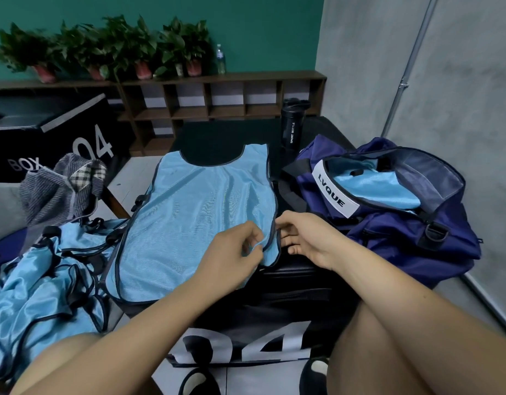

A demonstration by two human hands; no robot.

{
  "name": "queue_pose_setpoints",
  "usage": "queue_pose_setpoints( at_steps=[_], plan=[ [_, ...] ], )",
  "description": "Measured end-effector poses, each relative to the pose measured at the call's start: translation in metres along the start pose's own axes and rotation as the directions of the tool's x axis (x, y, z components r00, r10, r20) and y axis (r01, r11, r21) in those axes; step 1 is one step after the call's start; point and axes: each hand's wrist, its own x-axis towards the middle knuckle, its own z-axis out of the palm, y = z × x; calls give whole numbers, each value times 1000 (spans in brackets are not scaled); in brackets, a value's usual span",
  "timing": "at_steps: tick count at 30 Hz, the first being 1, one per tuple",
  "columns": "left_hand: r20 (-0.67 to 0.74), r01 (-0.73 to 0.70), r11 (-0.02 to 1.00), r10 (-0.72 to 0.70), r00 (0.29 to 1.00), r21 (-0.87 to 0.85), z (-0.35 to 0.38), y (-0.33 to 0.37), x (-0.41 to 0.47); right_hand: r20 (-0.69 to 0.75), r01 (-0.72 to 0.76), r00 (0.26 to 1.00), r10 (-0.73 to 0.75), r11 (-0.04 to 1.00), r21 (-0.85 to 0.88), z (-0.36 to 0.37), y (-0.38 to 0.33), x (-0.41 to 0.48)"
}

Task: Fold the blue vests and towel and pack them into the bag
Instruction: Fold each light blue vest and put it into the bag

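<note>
A light blue mesh vest point(194, 223) lies spread flat on a black box point(291, 283) in front of me. My left hand point(232, 252) pinches the vest's near right corner. My right hand point(300, 238) holds the dark trim of the same edge just beside it. A heap of crumpled blue vests point(46, 280) lies at the left. At the right, the open navy bag point(411, 223) marked LVQUE holds a folded blue vest point(377, 189). A grey striped towel point(60, 189) sits bunched at the far left.
A black sport bottle point(293, 124) stands behind the bag. A second black box marked 04 point(60, 132) stands at back left. A wooden cubby shelf point(217, 101) with potted plants lines the green wall. My knees frame the bottom of the view.
</note>
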Motion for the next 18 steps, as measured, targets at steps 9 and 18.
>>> queue_pose_setpoints(
  at_steps=[9,18],
  plan=[
    [94,48,999,-47,994,-10,-31,-11,-9,-30,44,998,-48,992,-122,-5,4,-2],
    [-186,511,859,-495,849,46,-150,-86,-52,52,29,999,-16,964,-263,-15,10,-8]
  ],
)
